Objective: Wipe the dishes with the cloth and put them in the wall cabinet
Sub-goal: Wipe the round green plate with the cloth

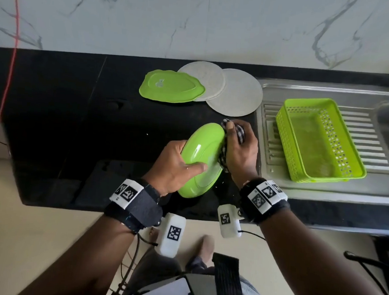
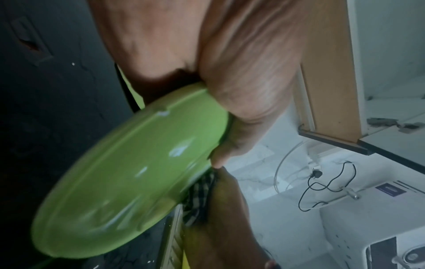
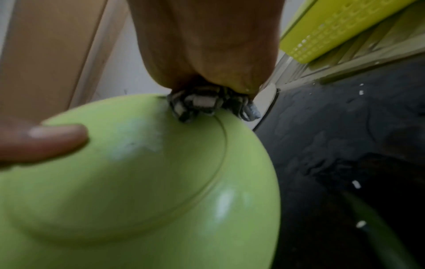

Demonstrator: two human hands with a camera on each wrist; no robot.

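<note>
Black stone surface under a marble wall carries the work: above it the left hand grasps a round green plate tilted on edge, thumb across its back, while the right hand clutches a bunched checked cloth pressed to the plate's far rim. Behind lie a green scalloped plate and two grey round plates, overlapping; a green basket sits on the steel drainboard to the right
</note>
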